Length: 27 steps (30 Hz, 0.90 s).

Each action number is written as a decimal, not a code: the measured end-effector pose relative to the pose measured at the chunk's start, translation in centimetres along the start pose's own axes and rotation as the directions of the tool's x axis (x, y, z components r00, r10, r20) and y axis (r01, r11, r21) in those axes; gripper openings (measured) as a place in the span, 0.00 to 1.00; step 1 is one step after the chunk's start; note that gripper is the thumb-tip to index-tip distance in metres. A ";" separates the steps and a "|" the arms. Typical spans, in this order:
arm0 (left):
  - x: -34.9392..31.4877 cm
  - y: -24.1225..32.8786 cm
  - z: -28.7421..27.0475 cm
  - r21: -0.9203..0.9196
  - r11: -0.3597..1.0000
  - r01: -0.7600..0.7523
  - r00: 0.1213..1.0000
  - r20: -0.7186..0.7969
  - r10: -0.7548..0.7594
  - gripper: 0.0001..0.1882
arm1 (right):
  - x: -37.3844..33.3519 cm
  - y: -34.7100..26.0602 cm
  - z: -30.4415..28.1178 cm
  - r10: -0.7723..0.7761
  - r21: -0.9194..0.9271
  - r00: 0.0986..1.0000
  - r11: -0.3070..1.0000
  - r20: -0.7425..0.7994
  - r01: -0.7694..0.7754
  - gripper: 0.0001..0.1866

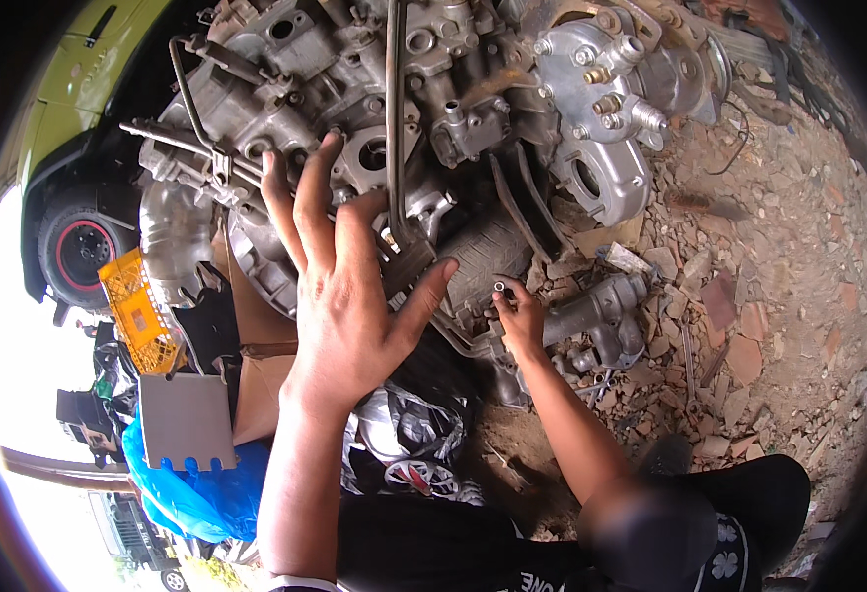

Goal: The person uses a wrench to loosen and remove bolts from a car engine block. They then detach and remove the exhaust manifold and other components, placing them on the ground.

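Observation:
My left hand [339, 266] is raised in front of a large grey engine [300, 74], its fingers spread and nothing seen in its grip. Its fingertips overlap the castings and metal pipes; whether they touch cannot be told. Lower and to the right, my right hand [522, 321] pinches a small metal nut [499, 286] between thumb and finger, its round hole showing. Just beside that hand lies a separate grey cast part [601, 321] on the ground. A tyre [478, 261] shows beneath the engine, behind the nut.
Broken tile and rubble [744, 345] cover the ground at right. On the left stand a yellow crate [140, 311], a grey notched panel [187, 419] and a blue plastic sheet [172, 503]. A green vehicle [78, 94] is parked at far left. A metal pipe [394, 118] runs down across the engine.

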<state>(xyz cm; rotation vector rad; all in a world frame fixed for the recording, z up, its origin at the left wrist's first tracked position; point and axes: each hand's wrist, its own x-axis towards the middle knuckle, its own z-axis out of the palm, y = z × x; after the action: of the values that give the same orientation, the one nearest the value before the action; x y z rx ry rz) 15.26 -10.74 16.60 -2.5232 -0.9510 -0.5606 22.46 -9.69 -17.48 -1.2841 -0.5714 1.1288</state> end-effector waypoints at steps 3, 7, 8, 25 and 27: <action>-0.5 -0.6 0.2 -0.019 1.000 0.014 1.000 -0.023 -0.014 0.37 | -0.8 0.7 -1.4 -0.014 -0.044 0.996 0.999 0.092 0.019 0.12; 0.1 -0.2 0.0 -0.051 0.999 -0.010 0.999 -0.031 0.008 0.34 | 2.9 -0.5 -3.9 -0.105 -0.188 0.994 0.976 0.013 0.105 0.19; 0.1 0.0 0.2 -0.048 0.999 -0.006 1.000 -0.026 0.005 0.32 | 3.7 -1.2 -3.9 -0.067 -0.148 0.997 0.987 -0.025 0.062 0.23; -0.2 -0.3 0.1 -0.005 1.000 0.013 1.000 -0.008 -0.013 0.32 | 10.4 -16.7 5.0 0.013 0.553 0.940 0.806 0.340 -0.211 0.13; -0.2 -0.4 0.2 -0.015 1.000 0.006 1.000 -0.018 -0.007 0.32 | 10.5 -16.8 5.2 0.029 0.611 0.945 0.756 0.327 -0.234 0.11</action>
<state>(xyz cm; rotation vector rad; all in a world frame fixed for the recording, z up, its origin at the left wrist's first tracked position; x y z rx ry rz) 14.88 -10.43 16.39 -2.5248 -0.9523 -0.5931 27.72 3.78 -2.94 -0.5545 -0.2580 1.4904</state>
